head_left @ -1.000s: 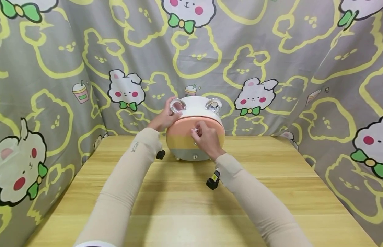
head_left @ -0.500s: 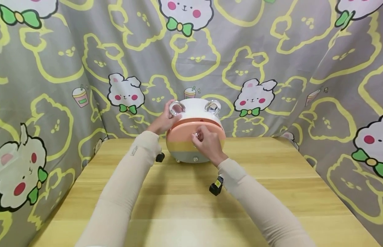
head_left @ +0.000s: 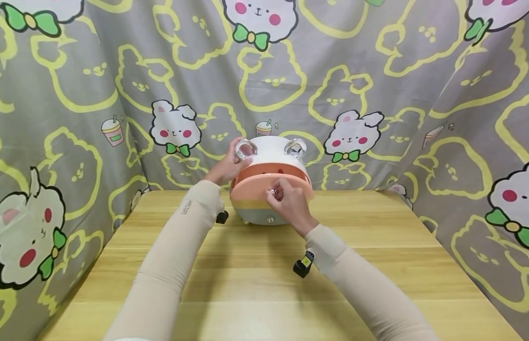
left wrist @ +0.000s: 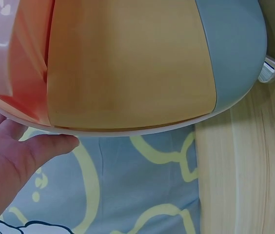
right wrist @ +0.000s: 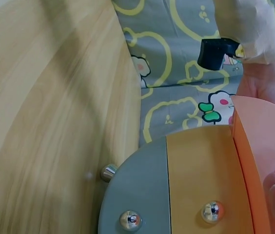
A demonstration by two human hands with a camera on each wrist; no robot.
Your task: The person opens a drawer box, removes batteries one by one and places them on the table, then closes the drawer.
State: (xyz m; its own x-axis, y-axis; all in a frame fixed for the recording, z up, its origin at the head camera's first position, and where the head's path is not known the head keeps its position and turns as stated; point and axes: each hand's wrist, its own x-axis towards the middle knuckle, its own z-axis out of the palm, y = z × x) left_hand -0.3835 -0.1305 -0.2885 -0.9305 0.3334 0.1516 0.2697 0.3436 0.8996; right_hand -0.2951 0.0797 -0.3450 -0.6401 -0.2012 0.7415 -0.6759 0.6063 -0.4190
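Round cabinet point(head_left: 262, 182), peach drawer point(head_left: 249, 188) open

Stood at twelve o'clock on the wooden table point(head_left: 247, 284). Carried clear rings point(head_left: 304, 148) at eleven and one o'clock. Was gripped at ten o'clock by the left hand point(head_left: 228, 166). Was pinched at the peach drawer's silver knob point(head_left: 273, 192) by the right hand point(head_left: 291, 203). Showed an indistinct red item point(head_left: 280, 171) inside. Included yellow drawer point(right wrist: 203, 165) and grey drawer point(right wrist: 140, 183), both closed, toward six o'clock.

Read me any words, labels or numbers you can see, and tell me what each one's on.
"LetsSlim": on the left sleeve; small, spelling uncertain.
Yellow label on the right wrist camera: too small to read.
Left wrist camera: nothing legible.
Drawer box: no lettering visible.
Curtain: no readable lettering.
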